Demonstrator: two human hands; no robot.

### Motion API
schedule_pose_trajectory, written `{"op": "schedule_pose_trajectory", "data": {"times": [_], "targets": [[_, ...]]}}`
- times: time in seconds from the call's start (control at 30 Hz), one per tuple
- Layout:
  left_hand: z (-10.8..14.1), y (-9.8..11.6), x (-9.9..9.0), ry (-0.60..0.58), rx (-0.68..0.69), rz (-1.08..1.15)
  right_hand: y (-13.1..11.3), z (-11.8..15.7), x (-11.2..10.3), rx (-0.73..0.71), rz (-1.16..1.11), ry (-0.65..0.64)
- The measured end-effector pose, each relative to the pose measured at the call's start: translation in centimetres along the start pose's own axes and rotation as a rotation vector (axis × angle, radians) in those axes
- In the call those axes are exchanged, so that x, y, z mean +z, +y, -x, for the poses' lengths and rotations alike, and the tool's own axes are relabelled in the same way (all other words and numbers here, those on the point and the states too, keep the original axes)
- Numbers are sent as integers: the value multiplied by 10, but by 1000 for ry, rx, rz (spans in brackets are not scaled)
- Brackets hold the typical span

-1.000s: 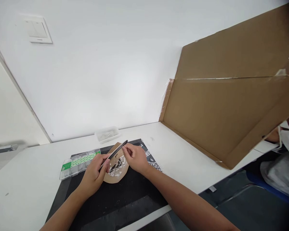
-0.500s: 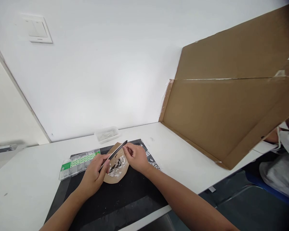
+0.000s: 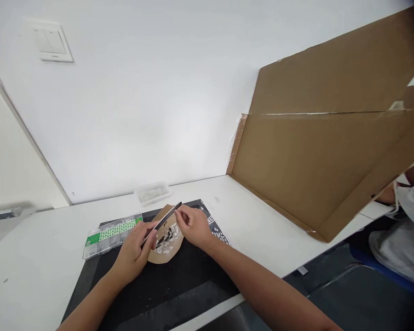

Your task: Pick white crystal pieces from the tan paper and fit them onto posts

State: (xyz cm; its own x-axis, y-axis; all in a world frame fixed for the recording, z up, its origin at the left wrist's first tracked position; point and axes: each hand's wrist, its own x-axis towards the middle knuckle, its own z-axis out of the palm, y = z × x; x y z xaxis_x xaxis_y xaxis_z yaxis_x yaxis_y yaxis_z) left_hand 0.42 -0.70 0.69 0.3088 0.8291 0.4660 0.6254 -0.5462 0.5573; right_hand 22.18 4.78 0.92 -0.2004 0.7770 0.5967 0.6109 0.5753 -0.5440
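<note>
My left hand (image 3: 140, 243) is closed round a slim black file (image 3: 165, 218) with a pale edge. The file slants up to the right across a brown paper piece (image 3: 160, 258). At its upper end, my right hand (image 3: 195, 225) is closed in a pinch; whatever sits between those fingertips is too small to make out. White flakes (image 3: 172, 234) and a few dark slivers lie on the paper, below and between my hands. Under it all is a black mat (image 3: 179, 285), with small white pieces (image 3: 221, 236) lined up near its right edge.
A clear compartment case (image 3: 112, 234) with a green label lies to the left. Against the wall stands a small translucent tray (image 3: 152, 193) with pale pieces inside. A large cardboard panel (image 3: 317, 151) rises on the right; part of another person (image 3: 388, 193) shows beyond it.
Both hands keep nearly the same hold and position, with the file at the same slant. The whole view has shifted very slightly.
</note>
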Motion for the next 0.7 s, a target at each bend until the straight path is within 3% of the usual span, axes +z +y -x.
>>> {"op": "schedule_pose_trajectory", "data": {"times": [0.23,0.5,0.7], "targets": [[-1,-3,1,-2,6,1,-13,7,6,-126,-14,-59],[1,-2,1,2,13,-24,1,1,2,-1,0,-16],[0,-3,1,1,27,-24,-14,8,7,-162,-21,-92]]}}
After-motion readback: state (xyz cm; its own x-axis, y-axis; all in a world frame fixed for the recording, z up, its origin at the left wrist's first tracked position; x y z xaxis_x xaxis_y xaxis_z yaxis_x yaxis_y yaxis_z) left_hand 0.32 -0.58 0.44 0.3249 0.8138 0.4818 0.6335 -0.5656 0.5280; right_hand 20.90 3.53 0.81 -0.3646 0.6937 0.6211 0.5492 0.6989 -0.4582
